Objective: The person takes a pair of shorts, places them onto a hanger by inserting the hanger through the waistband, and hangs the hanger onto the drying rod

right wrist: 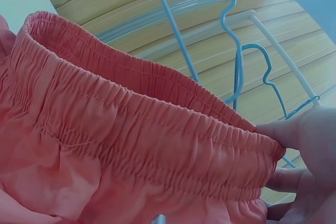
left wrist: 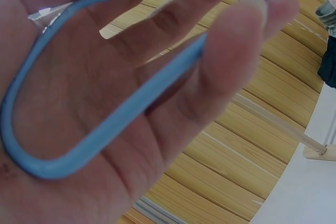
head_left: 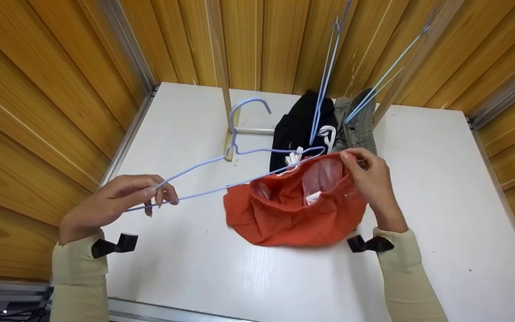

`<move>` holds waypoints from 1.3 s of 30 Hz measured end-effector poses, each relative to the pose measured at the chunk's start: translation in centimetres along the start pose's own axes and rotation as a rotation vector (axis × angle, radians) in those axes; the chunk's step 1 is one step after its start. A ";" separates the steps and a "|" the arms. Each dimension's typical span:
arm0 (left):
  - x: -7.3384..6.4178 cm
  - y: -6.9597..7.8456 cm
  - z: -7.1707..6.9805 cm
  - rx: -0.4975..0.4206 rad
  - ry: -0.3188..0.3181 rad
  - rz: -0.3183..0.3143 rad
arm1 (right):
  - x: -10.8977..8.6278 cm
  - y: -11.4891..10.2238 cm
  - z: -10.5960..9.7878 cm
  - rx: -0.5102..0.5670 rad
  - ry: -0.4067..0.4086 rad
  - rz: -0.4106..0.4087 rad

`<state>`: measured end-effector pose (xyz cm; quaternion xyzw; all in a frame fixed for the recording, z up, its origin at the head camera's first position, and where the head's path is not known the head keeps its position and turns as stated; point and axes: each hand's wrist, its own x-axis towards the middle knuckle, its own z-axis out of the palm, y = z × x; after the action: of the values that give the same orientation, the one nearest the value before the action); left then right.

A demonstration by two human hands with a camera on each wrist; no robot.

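Shorts [head_left: 293, 228] of red cloth sit at the middle of the desk [head_left: 172, 273], their gathered waistband gaping so that the pale lining [head_left: 324, 172] and a white label [head_left: 313, 197] show. The right hand [head_left: 371, 176] has its grip clamped on the right edge of that waistband, thumb against fingers, presumably to hold the mouth spread. The left hand [head_left: 121, 197] has its grip pinched on the left end of a blue wire hanger [head_left: 228, 186], likely chosen to free the other end, which reaches right over the waistband's far edge; whether it touches the cloth I cannot tell. The hook points away to the far side, well apart from both hands. Just beyond the shorts, a black garment [head_left: 295, 125] and a grey-green garment [head_left: 365, 129] crowd the far right, with two more hangers [head_left: 317, 112] slanting up from them. A white drawstring knot [head_left: 294, 157] lies beside the hanger wire and could snag it. A wooden upright [head_left: 219, 53] and a pale rod [head_left: 257, 131] stand near the hook, narrowing the room there.
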<state>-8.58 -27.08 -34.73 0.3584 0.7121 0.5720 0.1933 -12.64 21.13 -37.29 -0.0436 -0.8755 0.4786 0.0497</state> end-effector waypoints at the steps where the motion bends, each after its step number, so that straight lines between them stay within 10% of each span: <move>1: -0.1 0.0 0.0 -0.005 -0.005 0.012 | -0.1 -0.2 0.0 0.002 0.002 0.002; 16: 0.9 -1.1 0.5 -0.013 -0.075 0.021 | 0.2 1.2 0.5 0.026 0.032 -0.037; 39: 6.9 -2.9 3.2 0.037 -0.140 -0.079 | -0.9 -0.2 1.4 -0.031 -0.094 -0.119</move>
<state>-11.81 -20.16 -37.46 0.3726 0.7209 0.5241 0.2582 -11.89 19.70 -37.92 0.0303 -0.8852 0.4629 0.0360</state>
